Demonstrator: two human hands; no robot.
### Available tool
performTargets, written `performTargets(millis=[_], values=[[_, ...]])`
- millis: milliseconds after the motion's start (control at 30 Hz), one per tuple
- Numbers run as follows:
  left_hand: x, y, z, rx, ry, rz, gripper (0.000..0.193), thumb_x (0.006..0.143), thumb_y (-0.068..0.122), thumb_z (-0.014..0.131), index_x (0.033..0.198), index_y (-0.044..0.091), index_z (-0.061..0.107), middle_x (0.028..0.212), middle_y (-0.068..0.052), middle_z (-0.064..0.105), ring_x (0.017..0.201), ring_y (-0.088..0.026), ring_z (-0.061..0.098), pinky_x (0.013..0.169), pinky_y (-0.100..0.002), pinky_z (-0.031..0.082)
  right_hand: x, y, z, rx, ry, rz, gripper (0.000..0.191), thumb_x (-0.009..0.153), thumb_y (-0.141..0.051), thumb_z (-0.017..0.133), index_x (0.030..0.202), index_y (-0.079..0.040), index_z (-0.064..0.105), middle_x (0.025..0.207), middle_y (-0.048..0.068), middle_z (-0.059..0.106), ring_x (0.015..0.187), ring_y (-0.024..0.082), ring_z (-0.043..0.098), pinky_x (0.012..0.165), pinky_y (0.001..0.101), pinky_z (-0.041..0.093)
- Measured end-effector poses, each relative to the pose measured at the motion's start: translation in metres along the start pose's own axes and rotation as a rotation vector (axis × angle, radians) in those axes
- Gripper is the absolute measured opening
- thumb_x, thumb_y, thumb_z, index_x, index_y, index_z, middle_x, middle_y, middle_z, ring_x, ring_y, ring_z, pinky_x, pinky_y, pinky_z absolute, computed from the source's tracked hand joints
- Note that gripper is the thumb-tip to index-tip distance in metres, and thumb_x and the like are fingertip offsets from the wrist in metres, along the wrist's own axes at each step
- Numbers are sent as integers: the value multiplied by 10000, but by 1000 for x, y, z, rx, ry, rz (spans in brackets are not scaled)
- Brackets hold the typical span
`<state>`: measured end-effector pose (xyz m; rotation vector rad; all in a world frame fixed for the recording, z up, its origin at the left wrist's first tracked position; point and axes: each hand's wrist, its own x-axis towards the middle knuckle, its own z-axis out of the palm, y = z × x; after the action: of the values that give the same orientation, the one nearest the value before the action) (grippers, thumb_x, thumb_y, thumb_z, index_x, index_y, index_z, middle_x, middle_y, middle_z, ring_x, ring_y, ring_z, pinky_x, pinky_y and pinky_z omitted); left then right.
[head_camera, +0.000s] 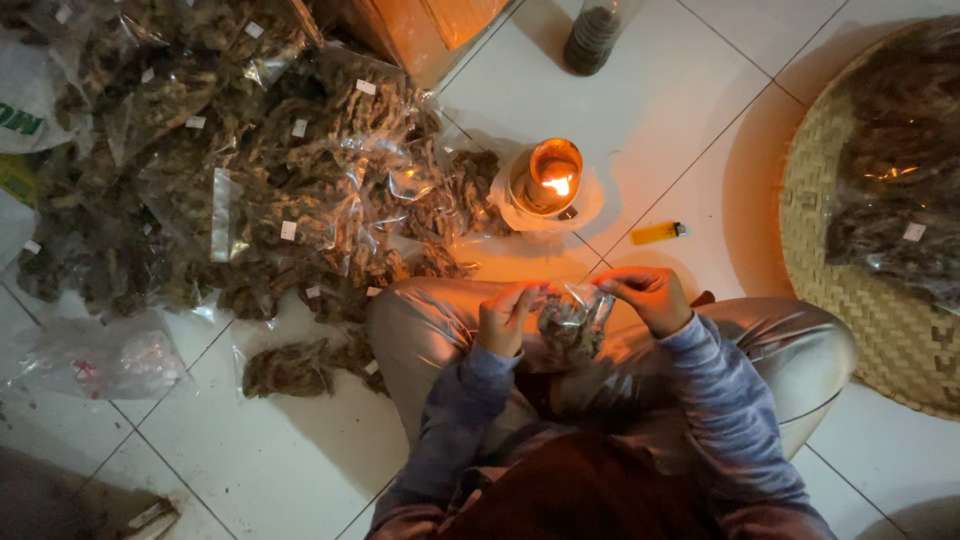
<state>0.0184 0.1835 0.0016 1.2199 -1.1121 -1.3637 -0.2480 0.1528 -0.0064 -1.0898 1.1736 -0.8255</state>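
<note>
I sit cross-legged on a white tiled floor. My left hand (508, 318) and my right hand (650, 297) both grip the top edge of a small clear plastic bag (570, 325) filled with dark dried plant matter, held over my lap. A lit candle in a small cup (550, 178) burns on a white saucer just beyond my knees. A yellow lighter (660, 232) lies on the tile to the right of the candle.
A large heap of filled clear bags (270, 170) covers the floor at the left. A woven round tray (850, 260) with more bagged dried matter sits at the right. A dark bottle (592, 38) and an orange box (420, 30) stand at the back.
</note>
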Motion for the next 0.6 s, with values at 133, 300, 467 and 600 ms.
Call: performTargets(millis=[133,300,467,600], values=[[1,15,-11,149,-157,81,235,1030,99,619,1215,-12,712,1069,-112,785,953,-135,753,835,-269,593,-8,-10,-5,10,3,2,192,938,-72,716,1099,12,776,1001,90,783,928,134,699,882,288,554],[0,27,-13,255,-231,197,199,999,38,656,1159,7,771,1046,-117,777,970,-156,735,834,-287,569,-11,-17,-16,56,-118,-21,225,913,55,599,1043,31,781,1040,133,784,978,185,734,915,315,578],[-1,24,-1,-108,-165,59,175,952,1,630,1105,32,711,1223,-58,680,1169,-162,694,837,-297,581,-11,-13,-20,-110,-165,-168,263,882,144,529,981,62,759,1138,169,764,1074,206,719,956,325,554],[7,3,12,-404,-18,-168,326,870,102,680,1187,148,620,1196,40,673,1056,-115,711,846,-263,583,-14,-8,-19,-22,-119,-13,275,900,122,510,1009,63,756,1165,163,753,950,197,704,897,321,563]])
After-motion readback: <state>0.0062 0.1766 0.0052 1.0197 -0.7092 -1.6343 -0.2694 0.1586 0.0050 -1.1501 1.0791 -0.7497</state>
